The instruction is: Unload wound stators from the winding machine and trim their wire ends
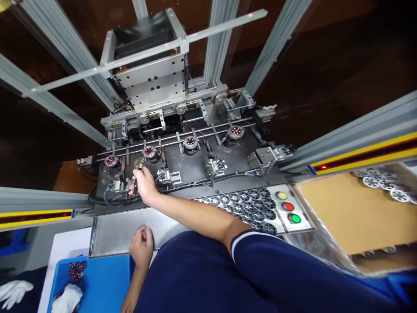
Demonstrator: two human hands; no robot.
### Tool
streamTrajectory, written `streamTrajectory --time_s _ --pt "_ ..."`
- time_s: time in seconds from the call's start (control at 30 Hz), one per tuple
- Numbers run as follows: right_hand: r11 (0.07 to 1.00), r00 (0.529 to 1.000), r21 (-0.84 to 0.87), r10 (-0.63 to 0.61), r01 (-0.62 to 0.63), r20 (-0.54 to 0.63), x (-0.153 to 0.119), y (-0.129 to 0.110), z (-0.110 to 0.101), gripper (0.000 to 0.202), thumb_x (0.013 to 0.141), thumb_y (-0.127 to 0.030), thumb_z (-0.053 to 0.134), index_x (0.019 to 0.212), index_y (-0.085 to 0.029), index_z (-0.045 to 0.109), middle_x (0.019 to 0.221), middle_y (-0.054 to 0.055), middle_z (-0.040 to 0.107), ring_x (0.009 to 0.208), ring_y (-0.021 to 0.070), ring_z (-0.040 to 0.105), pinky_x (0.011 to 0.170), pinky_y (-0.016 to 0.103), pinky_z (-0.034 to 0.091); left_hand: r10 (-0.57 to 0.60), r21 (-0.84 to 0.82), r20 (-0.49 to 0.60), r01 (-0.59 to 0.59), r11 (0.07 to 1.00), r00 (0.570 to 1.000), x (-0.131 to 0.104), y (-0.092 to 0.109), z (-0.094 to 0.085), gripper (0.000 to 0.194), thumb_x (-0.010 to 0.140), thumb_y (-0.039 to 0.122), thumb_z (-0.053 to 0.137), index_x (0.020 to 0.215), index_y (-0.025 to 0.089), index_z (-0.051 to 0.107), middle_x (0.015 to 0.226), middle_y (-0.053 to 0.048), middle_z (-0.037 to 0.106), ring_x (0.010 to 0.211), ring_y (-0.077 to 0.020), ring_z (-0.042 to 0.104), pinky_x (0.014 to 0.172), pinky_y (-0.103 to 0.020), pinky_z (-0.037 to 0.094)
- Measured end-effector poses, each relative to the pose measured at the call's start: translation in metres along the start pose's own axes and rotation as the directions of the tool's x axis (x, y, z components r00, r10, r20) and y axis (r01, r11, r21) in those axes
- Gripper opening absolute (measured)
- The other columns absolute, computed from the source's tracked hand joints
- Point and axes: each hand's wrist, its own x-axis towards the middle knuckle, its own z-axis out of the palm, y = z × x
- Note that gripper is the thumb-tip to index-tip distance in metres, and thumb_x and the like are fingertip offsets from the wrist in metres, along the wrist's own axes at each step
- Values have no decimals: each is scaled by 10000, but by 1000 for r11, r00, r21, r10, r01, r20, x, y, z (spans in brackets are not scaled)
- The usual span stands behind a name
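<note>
My right hand (pixel 145 186) is closed around a slim black pen-like tool (pixel 135 186) with a yellow-green end, over the left part of the dark machine bed (pixel 192 167). Near that end is a round metal part with a red-marked centre (pixel 150 151), seated on the machine. Another red-centred round part (pixel 111 160) lies further left; to the right sit two with orange-marked centres, a middle one (pixel 190 142) and a far-right one (pixel 235 131). My left hand (pixel 142 245) rests with curled fingers by the bare metal ledge (pixel 114 230); its inside is hidden.
Many black-and-silver round parts (pixel 244 204) lie along the front ledge, beside yellow, red and green buttons (pixel 288 206). Yellow-edged sensor bars flank the machine. On the right is a cardboard sheet (pixel 345 208); at lower left, another person's gloved hand (pixel 67 299) is over a blue tray (pixel 107 278).
</note>
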Motion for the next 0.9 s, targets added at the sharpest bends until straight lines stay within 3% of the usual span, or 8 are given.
streamTrajectory --time_s 0.37,0.6,0.67,0.73,0.8,0.83,0.87,0.9 --pt "1000 998 -13 22 -23 -58 7 -5 -1 37 902 -199 516 898 -214 482 696 -89 502 340 47 467 338 190 482 -37 -7 36 38 999 999 -2 0 0 250 944 360 597 1066 144 631 927 -27 669 718 -129 639 644 -300 563" --pt "1000 1000 -11 15 -15 -24 9 -4 2 63 917 -177 457 880 -221 430 624 -115 456 308 20 422 298 111 380 -38 -17 36 39 999 999 -3 0 1 248 944 359 596 1064 145 631 927 -27 669 720 -129 639 648 -302 563" --pt "999 997 -19 31 -30 68 -9 -9 2 66 898 -186 476 854 -220 440 568 -121 449 302 37 436 287 118 366 -36 -12 32 36 999 999 -3 0 1 246 945 360 595 1058 145 632 918 -25 668 711 -127 636 642 -298 560" --pt "997 969 -50 77 -67 234 -39 -22 -7 59 840 -211 555 835 -207 496 538 -108 483 306 72 476 274 153 378 -39 -5 29 39 999 999 -3 1 1 247 945 366 594 1044 144 633 903 -21 665 699 -124 631 635 -295 556" --pt "988 891 -100 148 -116 429 -74 -41 -25 116 769 -236 632 859 -187 578 599 -69 565 338 99 524 277 189 405 -47 -2 26 47 999 999 -3 2 0 255 945 382 590 1026 145 635 885 -17 662 685 -121 624 628 -291 549" --pt "980 818 -127 197 -153 541 -89 -52 -37 172 765 -256 637 920 -187 604 681 -50 601 385 90 548 302 183 427 -52 -5 26 52 999 998 -3 3 -1 263 945 394 587 1014 146 636 864 -12 659 672 -119 617 622 -289 543" --pt "978 786 -126 208 -165 582 -101 -63 -50 264 759 -266 650 1012 -199 616 764 -39 624 434 85 575 331 178 454 -57 -11 25 58 998 998 -3 3 -1 272 945 407 582 1000 146 639 831 -4 653 654 -117 609 614 -288 534" --pt "983 799 -106 183 -150 572 -107 -73 -63 352 746 -275 662 1088 -213 611 826 -33 634 461 82 588 348 179 473 -63 -19 21 64 998 998 -3 4 -2 280 943 417 578 984 148 645 785 6 642 633 -116 599 607 -284 520"
